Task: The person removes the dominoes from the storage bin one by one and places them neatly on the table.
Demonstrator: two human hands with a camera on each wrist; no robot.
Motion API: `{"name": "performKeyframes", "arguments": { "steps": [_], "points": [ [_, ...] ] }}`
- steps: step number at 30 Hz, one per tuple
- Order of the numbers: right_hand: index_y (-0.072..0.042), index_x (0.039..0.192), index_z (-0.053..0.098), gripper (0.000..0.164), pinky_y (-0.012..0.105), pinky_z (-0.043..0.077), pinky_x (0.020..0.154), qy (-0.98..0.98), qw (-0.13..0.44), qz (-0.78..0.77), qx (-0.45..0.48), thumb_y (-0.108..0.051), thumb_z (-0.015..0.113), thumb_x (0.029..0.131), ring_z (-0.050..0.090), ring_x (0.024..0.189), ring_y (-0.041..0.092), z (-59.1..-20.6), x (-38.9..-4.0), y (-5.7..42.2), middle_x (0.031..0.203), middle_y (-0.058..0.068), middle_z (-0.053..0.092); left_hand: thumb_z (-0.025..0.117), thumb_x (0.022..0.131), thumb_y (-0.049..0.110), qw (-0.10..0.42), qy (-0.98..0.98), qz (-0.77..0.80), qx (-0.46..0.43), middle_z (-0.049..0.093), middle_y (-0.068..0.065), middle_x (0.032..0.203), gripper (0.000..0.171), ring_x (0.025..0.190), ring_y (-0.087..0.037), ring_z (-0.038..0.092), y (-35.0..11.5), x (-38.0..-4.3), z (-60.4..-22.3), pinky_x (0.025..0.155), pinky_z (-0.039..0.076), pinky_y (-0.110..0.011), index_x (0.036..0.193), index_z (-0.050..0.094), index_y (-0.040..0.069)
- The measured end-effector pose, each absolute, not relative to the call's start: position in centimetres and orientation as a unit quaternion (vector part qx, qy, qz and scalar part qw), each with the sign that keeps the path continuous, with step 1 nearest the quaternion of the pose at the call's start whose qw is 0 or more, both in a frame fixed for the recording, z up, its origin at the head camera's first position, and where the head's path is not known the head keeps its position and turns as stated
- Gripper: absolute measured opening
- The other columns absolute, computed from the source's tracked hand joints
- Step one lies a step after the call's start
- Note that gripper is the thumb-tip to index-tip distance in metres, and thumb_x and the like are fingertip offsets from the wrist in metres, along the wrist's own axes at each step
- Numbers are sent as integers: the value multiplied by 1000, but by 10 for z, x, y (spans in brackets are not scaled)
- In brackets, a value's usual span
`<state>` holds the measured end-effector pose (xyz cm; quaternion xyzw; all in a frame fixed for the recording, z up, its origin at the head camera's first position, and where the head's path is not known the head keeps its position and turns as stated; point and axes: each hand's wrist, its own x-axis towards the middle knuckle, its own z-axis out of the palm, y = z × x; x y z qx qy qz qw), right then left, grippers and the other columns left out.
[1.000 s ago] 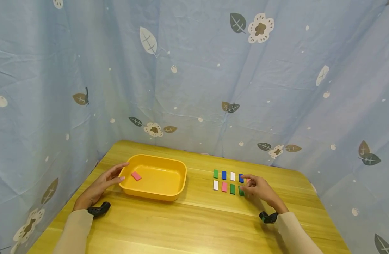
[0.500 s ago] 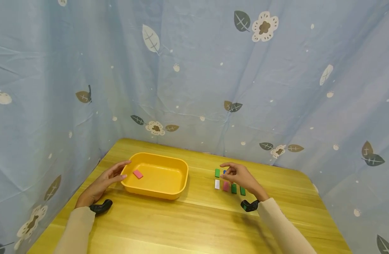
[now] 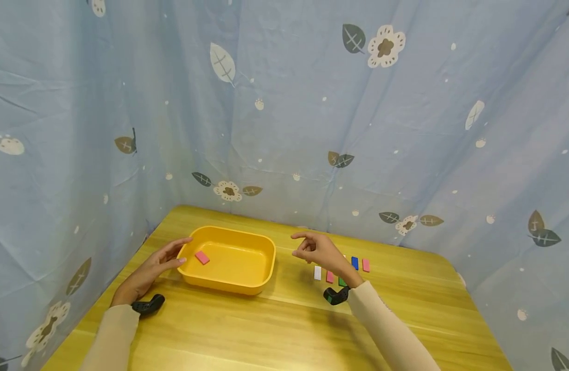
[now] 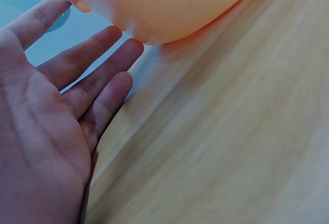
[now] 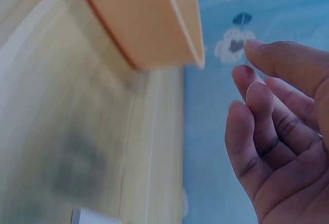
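Observation:
A yellow plastic basin (image 3: 226, 287) stands left of centre on the table, with one pink tile (image 3: 202, 257) lying in it. My left hand (image 3: 152, 265) rests at the basin's left end, fingers extended, a fingertip against the rim in the left wrist view. My right hand (image 3: 319, 251) hovers over the table between the basin and small coloured tiles, fingers loosely bent. No held object shows between its fingers in the right wrist view. Below it lie a white tile (image 3: 317, 272), another pink tile (image 3: 329, 277) and a blue tile (image 3: 354, 263). The hand and forearm hide some tiles.
The wooden table (image 3: 266, 330) ends at a patterned blue curtain (image 3: 284, 118) behind and at both sides. A black wrist device (image 3: 148, 305) sits at the left wrist, and a similar wrist device (image 3: 336, 296) at the right.
My right hand has moved left from the right end of the tile rows, across them toward the basin. The left hand has stayed at the basin's edge; the camera view has shifted slightly.

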<state>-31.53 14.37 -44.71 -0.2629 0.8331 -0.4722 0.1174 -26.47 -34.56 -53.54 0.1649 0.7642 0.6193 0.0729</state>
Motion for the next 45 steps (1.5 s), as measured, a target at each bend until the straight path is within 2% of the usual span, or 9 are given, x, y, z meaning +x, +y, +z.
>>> {"name": "performKeyframes", "arguments": {
  "steps": [4, 9, 16, 27, 32, 34, 37, 41, 45],
  "points": [
    [-25, 139, 62, 43, 36, 54, 64, 823, 119, -475, -286, -27, 74, 98, 58, 78, 50, -446, -316, 119, 98, 11, 73, 56, 107, 18, 71, 764, 619, 168, 15, -17, 170, 60, 155, -37, 12, -346, -265, -537, 100, 33, -7, 162, 33, 17],
    [-25, 137, 63, 42, 57, 54, 70, 811, 128, -485, -302, -27, 75, 97, 60, 78, 49, -447, -315, 88, 98, 10, 73, 57, 107, 19, 70, 768, 616, 160, 17, -14, 170, 59, 152, -16, 21, -347, -264, -538, 100, 33, -7, 162, 34, 20],
    [-22, 136, 65, 42, 57, 56, 68, 802, 124, -492, -315, -26, 77, 95, 63, 71, 34, -449, -313, 46, 94, 0, 73, 56, 107, 17, 71, 764, 619, 167, 15, -18, 170, 59, 152, -46, 9, -347, -263, -536, 98, 34, -8, 162, 33, 17],
    [-18, 135, 66, 42, 58, 56, 70, 793, 142, -509, -305, -23, 78, 94, 62, 70, 37, -458, -311, -7, 91, -2, 73, 58, 107, 20, 75, 764, 621, 158, 16, -16, 170, 60, 153, -45, 8, -346, -262, -534, 98, 33, -6, 162, 34, 17],
    [-9, 135, 66, 45, 55, 56, 71, 789, 153, -516, -295, -21, 79, 94, 61, 75, 46, -463, -310, -26, 88, -2, 72, 57, 107, 21, 76, 768, 616, 158, 16, -17, 170, 60, 153, -45, 9, -346, -265, -535, 98, 34, -9, 162, 34, 18],
    [-5, 136, 64, 47, 57, 56, 71, 781, 160, -530, -290, -19, 79, 93, 60, 76, 50, -465, -309, -33, 87, 0, 72, 57, 107, 22, 77, 771, 613, 153, 17, -16, 170, 60, 153, -44, 11, -347, -265, -535, 104, 35, -16, 162, 34, 19],
    [-4, 137, 64, 49, 58, 55, 71, 770, 168, -547, -282, -18, 79, 93, 59, 78, 52, -470, -308, -43, 88, 1, 72, 58, 107, 23, 80, 773, 612, 145, 17, -15, 170, 60, 153, -44, 12, -346, -264, -535, 116, 32, -39, 162, 34, 20],
    [-7, 134, 67, 45, 53, 56, 68, 770, 171, -550, -273, -17, 80, 92, 60, 75, 49, -476, -308, -54, 86, 2, 73, 58, 107, 23, 85, 769, 617, 143, 14, -18, 170, 61, 153, -47, 10, -346, -264, -534, 115, 19, -69, 163, 32, 19],
    [-10, 130, 69, 41, 49, 57, 64, 781, 166, -541, -264, -14, 81, 91, 60, 69, 45, -481, -309, -65, 82, 2, 72, 58, 107, 22, 87, 762, 626, 144, 13, -18, 170, 61, 153, -46, 9, -346, -264, -535, 114, 15, -73, 162, 33, 18]
  ]
}}
